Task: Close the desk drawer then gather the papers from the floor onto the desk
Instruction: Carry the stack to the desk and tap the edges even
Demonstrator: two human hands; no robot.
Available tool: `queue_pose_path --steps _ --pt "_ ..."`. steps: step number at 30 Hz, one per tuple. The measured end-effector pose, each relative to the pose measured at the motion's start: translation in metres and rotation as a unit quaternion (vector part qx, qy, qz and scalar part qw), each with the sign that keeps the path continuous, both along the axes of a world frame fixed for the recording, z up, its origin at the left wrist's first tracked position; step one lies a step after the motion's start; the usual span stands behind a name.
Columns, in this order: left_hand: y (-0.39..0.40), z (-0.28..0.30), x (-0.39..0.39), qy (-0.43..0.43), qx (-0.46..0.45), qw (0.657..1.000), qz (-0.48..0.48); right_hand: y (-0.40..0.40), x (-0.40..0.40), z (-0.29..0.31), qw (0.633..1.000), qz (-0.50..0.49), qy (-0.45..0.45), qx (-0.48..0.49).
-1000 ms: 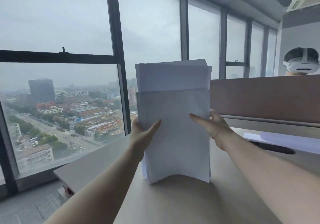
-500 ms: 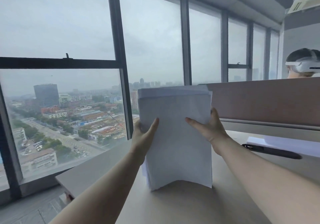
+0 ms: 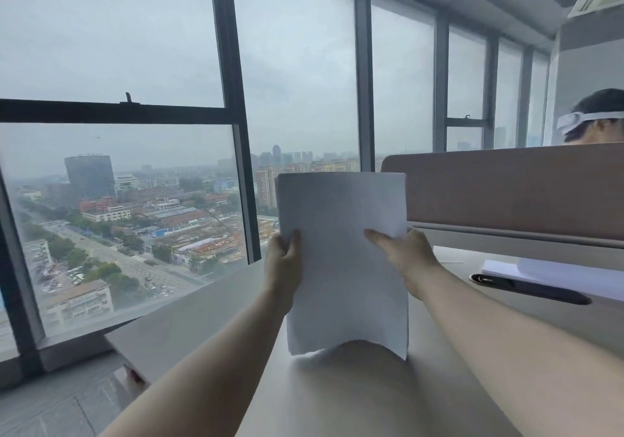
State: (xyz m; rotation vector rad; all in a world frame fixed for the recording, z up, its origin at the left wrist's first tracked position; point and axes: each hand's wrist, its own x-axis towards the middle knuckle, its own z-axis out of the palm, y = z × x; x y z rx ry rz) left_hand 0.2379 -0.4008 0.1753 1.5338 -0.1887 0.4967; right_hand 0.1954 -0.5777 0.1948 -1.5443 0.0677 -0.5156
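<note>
A stack of white papers [image 3: 341, 261] stands upright on its lower edge on the light desk [image 3: 337, 403], bowed at the bottom. My left hand [image 3: 283, 261] grips its left edge, thumb on the front. My right hand [image 3: 401, 257] holds its right edge, fingers spread over the front sheet. The sheets' tops line up evenly. The desk drawer is out of sight.
A brown divider panel [image 3: 506, 190] runs along the desk's back right, with another person's head [image 3: 597, 119] behind it. A black pen [image 3: 530, 288] and more white sheets [image 3: 557, 274] lie at the right. Large windows [image 3: 135, 132] stand to the left, floor below.
The sheets that stuck up above the stack have dropped level with the rest. Both hands stayed on the stack's edges, and the view shifted slightly.
</note>
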Motion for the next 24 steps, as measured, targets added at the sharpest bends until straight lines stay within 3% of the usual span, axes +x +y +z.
queue_pose_path --steps 2,5,8,12,16,24 --pt "0.005 0.004 0.0 -0.03 -0.019 0.999 0.008 0.001 0.004 0.006 0.999 -0.029 -0.018 0.0" --pt "0.013 0.006 0.003 -0.029 -0.04 0.997 -0.063 -0.002 0.003 0.012 0.999 -0.011 -0.037 0.007" --pt "0.021 -0.004 0.003 0.022 -0.013 0.99 -0.136 -0.006 -0.007 0.004 0.998 0.062 -0.021 -0.009" --pt "0.016 -0.041 -0.003 0.169 0.032 0.964 -0.202 -0.006 -0.014 -0.026 0.993 0.105 0.049 -0.035" --pt "0.007 -0.051 0.014 0.153 0.025 0.978 -0.142 -0.002 -0.004 -0.04 0.992 0.1 0.071 -0.024" --pt "0.015 -0.062 0.062 0.139 0.112 0.982 -0.06 -0.009 0.018 -0.047 0.994 0.045 0.095 -0.007"
